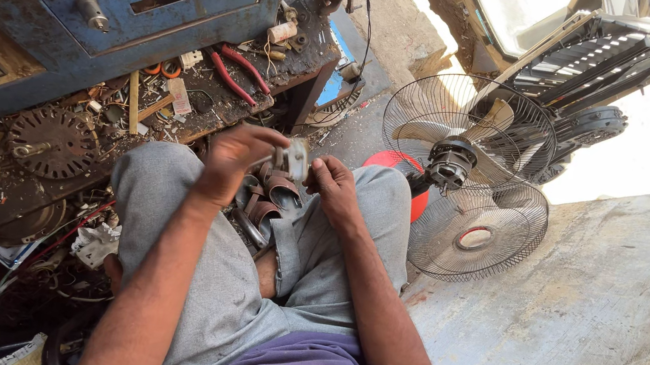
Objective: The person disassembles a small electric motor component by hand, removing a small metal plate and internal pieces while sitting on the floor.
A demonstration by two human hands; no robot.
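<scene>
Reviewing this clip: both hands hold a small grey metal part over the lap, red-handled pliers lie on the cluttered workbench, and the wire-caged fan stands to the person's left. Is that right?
Not quite. The head view shows the wire-caged fan to the person's right, not left. The rest stands: the left hand and the right hand hold the small grey metal part over the lap, and the red-handled pliers lie on the cluttered workbench.

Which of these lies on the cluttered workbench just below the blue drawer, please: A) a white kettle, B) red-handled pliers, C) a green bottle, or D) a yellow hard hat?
B: the red-handled pliers lie on the workbench just below the blue drawer, while both hands, left hand and right hand, hold a small metal part over the lap.
</scene>
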